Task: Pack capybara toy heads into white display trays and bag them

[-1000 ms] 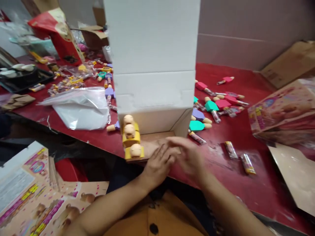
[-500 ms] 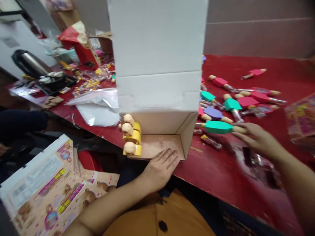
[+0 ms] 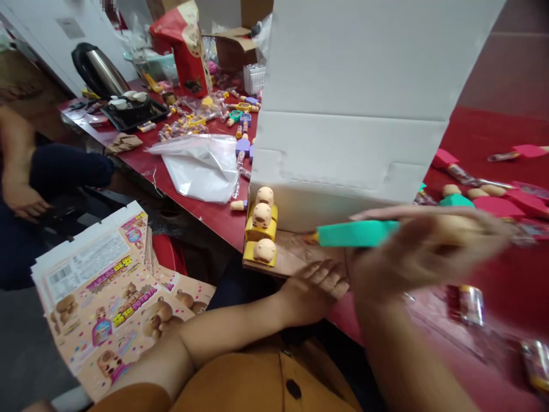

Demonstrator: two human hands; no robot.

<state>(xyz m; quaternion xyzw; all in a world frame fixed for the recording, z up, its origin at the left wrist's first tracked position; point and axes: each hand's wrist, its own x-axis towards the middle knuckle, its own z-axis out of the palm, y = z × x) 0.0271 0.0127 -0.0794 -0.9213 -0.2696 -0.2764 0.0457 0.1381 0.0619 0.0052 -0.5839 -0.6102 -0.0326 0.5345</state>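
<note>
An open cardboard box (image 3: pixel 355 68) stands in front of me with its white lid raised. Along its left end sit three yellow toys with beige animal heads (image 3: pixel 262 216). My left hand (image 3: pixel 315 289) lies over the box's front edge, its fingers stretched flat and reaching inside. Above the box's right part, my right hand (image 3: pixel 412 257) grips a green toy (image 3: pixel 355 234) by its beige animal-head end, with the narrow end pointing left. Motion smears the right fingers somewhat.
Several pink and green toys (image 3: pixel 500 209) lie on the red table at right. Left of the box are a clear plastic bag (image 3: pixel 197 171), a tea tray (image 3: pixel 139 117) and a kettle (image 3: pixel 103 71). Printed cartons (image 3: pixel 115 292) are stacked low at left, near another person's hand (image 3: pixel 26 197).
My right hand has carried the green toy left from the table to over the box. The view has turned left. My left hand stays at the box's front edge.
</note>
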